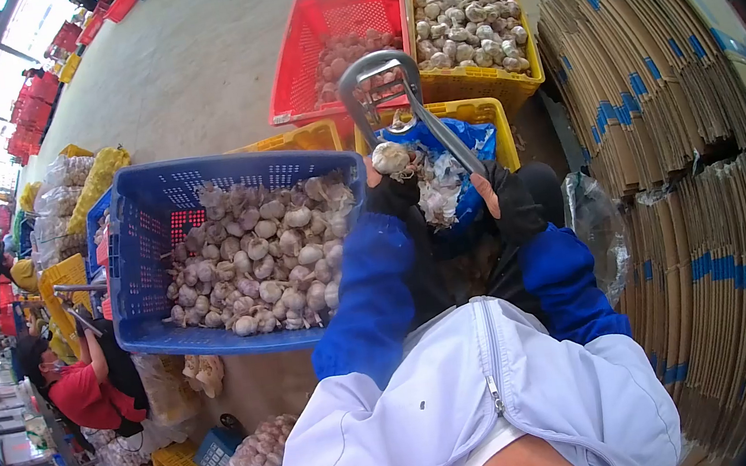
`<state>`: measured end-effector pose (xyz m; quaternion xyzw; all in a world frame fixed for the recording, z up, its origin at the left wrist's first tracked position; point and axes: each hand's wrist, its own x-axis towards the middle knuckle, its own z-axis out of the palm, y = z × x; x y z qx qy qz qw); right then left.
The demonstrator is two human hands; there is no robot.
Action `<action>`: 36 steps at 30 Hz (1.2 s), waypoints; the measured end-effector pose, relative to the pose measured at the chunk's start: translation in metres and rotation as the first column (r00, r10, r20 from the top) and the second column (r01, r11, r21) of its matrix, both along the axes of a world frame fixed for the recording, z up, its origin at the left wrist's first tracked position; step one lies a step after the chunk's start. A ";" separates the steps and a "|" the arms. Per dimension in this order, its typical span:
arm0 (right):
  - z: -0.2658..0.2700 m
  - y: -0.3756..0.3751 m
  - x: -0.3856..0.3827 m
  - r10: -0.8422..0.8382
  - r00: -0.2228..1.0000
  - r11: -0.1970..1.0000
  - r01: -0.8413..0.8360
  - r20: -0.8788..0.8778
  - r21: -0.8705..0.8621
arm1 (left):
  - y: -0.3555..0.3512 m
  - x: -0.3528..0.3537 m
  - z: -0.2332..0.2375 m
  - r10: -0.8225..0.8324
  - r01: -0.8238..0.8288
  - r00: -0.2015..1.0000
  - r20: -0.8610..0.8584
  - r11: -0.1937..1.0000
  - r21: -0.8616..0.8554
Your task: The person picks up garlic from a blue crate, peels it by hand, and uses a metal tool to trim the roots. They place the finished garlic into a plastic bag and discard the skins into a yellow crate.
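Note:
My left hand point(374, 175), in a dark glove with bare fingertips, holds a garlic bulb point(391, 158) above a yellow crate point(506, 129) lined with a blue bag point(476, 138). Pale garlic skins point(438, 189) lie in the bag. My right hand point(487, 196) is closed on a handle of a grey long-handled cutter point(447, 133), whose looped frame rises over the crate near the bulb. To the left, a tilted blue crate point(225, 163) holds several garlic bulbs point(260, 261).
Beyond stand a red crate point(291, 57) and a yellow crate point(492, 79), both with garlic. Folded cardboard stacks point(641, 60) line the right side. At left, a person in red point(85, 394) sits near sacks and crates. A bag of garlic point(252, 462) lies lower left.

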<state>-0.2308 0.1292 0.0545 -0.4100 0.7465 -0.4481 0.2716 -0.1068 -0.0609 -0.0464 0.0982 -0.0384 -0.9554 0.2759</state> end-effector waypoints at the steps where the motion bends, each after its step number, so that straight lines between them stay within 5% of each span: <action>1: -0.002 -0.001 0.000 -0.018 0.999 1.000 0.017 -0.042 -0.020 | 0.001 -0.004 0.002 0.021 -0.022 0.999 0.038 1.000 0.018; 6: 0.002 -0.002 0.002 -0.033 0.991 0.999 0.034 -0.129 0.004 | 0.003 -0.026 0.006 0.106 -0.107 0.977 0.183 0.994 -0.005; 9: -0.015 -0.003 0.001 -0.074 0.968 0.997 0.067 -0.241 -0.036 | 0.002 -0.030 -0.004 0.104 -0.105 0.991 0.081 0.994 0.003; 13: -0.025 -0.004 0.002 -0.104 0.943 0.992 0.119 -0.315 0.029 | 0.019 -0.030 0.021 0.288 -0.267 0.955 0.069 0.939 -0.216; 19: -0.022 -0.005 0.004 -0.105 0.903 0.982 0.160 -0.418 0.098 | 0.023 -0.032 0.024 0.289 -0.279 0.957 0.019 0.938 -0.205; 22: -0.016 -0.005 0.006 -0.103 0.882 0.981 0.167 -0.461 0.100 | 0.022 -0.038 0.025 0.338 -0.300 0.925 0.176 0.930 -0.212; 33: -0.061 -0.017 0.012 -0.265 0.888 0.953 0.181 -0.376 -0.244 | 0.014 -0.036 0.025 0.245 -0.206 0.931 0.271 0.965 -0.162; 36: -0.097 -0.032 0.001 -0.248 0.788 0.969 0.199 -0.564 -0.148 | 0.013 -0.033 0.029 0.123 -0.106 0.970 0.210 0.990 -0.093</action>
